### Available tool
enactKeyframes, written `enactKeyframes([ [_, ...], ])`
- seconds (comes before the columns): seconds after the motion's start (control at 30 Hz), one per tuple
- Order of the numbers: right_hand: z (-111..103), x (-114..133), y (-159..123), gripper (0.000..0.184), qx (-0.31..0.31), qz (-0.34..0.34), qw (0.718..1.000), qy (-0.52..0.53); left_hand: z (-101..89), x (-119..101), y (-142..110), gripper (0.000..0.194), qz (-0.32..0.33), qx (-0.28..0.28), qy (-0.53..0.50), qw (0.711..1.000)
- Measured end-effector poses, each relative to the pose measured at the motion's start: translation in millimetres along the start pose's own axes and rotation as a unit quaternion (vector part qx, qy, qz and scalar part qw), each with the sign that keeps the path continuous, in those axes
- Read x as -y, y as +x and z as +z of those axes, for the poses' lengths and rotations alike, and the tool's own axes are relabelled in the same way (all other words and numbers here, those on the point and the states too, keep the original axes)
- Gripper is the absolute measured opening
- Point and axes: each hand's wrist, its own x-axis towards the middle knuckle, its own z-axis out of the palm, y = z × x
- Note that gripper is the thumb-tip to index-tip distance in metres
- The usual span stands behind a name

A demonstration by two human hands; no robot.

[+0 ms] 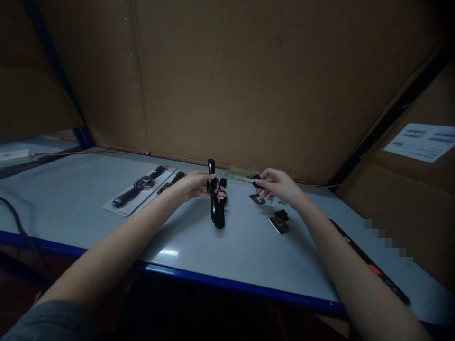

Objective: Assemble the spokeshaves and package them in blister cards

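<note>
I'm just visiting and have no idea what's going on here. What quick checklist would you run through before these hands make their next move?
1. Left hand holding the black strapped watch upright: ok.
2. Right hand pinching the small black piece: ok, though the hold is partly hidden by the fingers.
3. Carded watch lying flat on the white card, apart from both hands: ok.
4. Contents of the clear plastic packet behind the hands: cannot tell.
5. Black pieces lying on the grey bench, apart from the hands: ok.
6. Enough light on the bench: not ok, the scene is dim.
</note>
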Motion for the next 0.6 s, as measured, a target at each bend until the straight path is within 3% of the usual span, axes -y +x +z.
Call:
enactKeyframes([
  [0.1,1.5,5.2,-5.4,0.021,0.015,0.011,0.999,0.028,3.3,0.4,-1.2,0.012,-0.013,-0.001,-0.014,1.000],
  [0.23,-1.6,-9.5,1.5,0.050,-0.029,0.030,0.998,-0.037,3.7,1.2,-1.1,0.016,-0.021,-0.033,-0.007,0.999],
  [0.37,-5.0,-29.9,16.0,0.035,-0.042,0.019,0.964,-0.261,4.2,2.4,-0.7,0.017,-0.020,-0.044,-0.027,0.998],
  [0.5,-4.3,-39.4,19.5,0.018,-0.001,0.019,0.947,-0.321,6.3,4.4,-0.4,0.016,-0.020,-0.046,-0.033,0.998],
  [0.6,-2.7,-43.1,15.2,0.035,0.001,0.027,0.933,-0.359,7.3,5.9,-0.1,0.014,-0.016,-0.053,-0.033,0.998],
])
